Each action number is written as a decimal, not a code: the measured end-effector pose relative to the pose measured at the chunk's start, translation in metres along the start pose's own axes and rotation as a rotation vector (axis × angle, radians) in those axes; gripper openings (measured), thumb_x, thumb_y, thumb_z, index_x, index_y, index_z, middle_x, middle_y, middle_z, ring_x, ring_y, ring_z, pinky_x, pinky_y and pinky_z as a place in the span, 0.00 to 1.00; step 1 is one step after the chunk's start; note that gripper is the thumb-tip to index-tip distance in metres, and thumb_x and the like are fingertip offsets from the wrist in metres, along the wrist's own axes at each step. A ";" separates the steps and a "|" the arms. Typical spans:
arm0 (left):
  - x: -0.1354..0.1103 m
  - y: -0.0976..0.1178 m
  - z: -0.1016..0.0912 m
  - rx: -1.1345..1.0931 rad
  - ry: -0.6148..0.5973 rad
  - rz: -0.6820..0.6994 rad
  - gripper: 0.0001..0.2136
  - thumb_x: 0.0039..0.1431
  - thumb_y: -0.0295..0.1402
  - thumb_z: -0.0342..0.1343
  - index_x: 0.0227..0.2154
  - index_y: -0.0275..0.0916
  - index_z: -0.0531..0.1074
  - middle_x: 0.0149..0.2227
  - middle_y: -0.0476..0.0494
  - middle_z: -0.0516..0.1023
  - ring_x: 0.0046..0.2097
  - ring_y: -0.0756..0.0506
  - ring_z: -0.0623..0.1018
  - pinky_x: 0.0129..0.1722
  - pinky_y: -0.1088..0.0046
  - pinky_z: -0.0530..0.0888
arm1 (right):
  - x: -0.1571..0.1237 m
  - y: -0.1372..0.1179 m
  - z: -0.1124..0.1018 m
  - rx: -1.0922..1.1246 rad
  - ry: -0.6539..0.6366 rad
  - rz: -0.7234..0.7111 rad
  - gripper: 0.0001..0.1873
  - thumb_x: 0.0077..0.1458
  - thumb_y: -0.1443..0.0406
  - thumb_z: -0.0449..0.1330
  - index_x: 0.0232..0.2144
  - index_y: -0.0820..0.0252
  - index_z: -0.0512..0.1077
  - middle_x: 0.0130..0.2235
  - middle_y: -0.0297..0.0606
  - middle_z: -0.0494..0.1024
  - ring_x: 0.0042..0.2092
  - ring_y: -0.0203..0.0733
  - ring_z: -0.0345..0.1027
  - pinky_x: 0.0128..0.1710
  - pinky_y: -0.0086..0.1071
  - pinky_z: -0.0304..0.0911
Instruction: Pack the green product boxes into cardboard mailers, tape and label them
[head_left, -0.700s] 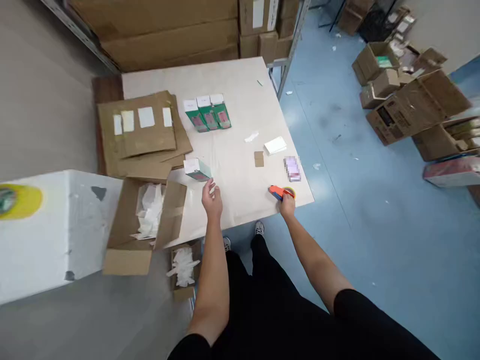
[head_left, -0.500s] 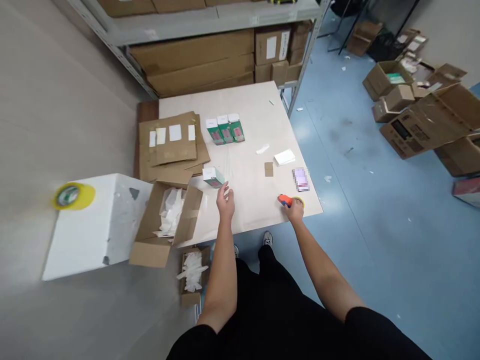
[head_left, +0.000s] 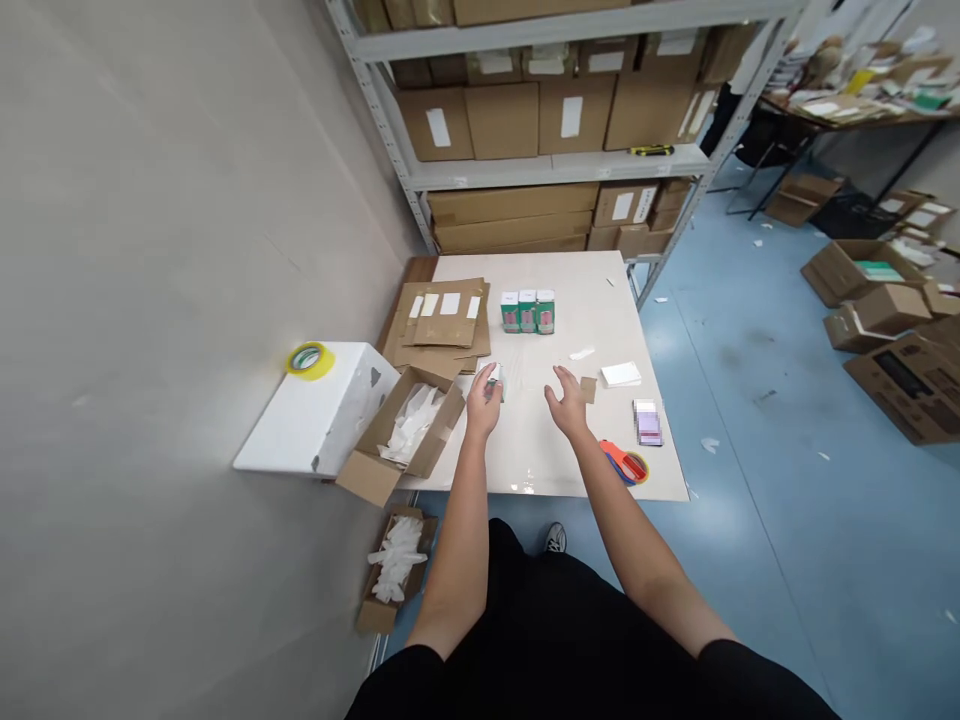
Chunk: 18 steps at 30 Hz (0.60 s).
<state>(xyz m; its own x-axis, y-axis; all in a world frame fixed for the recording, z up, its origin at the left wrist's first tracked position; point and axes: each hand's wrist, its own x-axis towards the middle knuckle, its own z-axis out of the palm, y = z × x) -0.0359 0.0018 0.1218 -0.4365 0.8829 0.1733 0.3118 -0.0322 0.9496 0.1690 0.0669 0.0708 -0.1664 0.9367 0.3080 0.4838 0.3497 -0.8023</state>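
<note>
My left hand (head_left: 482, 405) is over the left part of the table, thumb and fingers apart. Just behind it, a small white and green box (head_left: 502, 382) is partly hidden by the fingers; whether they touch it I cannot tell. My right hand (head_left: 568, 406) hovers open and holds nothing, close to a small brown cardboard piece (head_left: 589, 389). By the right forearm rests an orange and blue tape dispenser (head_left: 625, 463) with a yellow roll. Farther back, three green and white boxes (head_left: 528, 312) stand side by side.
Flattened cardboard (head_left: 448, 330) lies at the table's back left. An open carton (head_left: 373, 478) with white scraps adjoins a white block (head_left: 300, 425) bearing a tape roll (head_left: 310, 361). A white pad (head_left: 621, 374) and a phone (head_left: 647, 422) lie right. A shelf rack (head_left: 480, 180) stands behind.
My right hand has let go of the tape dispenser and moved left and away from me, now open. My left hand has come up in front of the small box. The view has tilted up.
</note>
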 end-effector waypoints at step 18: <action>0.118 -0.057 -0.142 -0.062 0.138 -0.074 0.25 0.70 0.37 0.54 0.68 0.47 0.68 0.71 0.40 0.67 0.73 0.37 0.65 0.70 0.54 0.67 | 0.104 -0.100 0.169 0.101 -0.236 -0.129 0.31 0.66 0.57 0.57 0.69 0.54 0.66 0.71 0.46 0.66 0.73 0.51 0.58 0.73 0.52 0.55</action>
<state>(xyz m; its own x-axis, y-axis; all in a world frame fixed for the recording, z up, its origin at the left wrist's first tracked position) -0.2255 0.0416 0.1249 -0.5692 0.8115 0.1319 0.2236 -0.0016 0.9747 -0.0423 0.1321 0.0969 -0.4221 0.8581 0.2926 0.3594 0.4547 -0.8149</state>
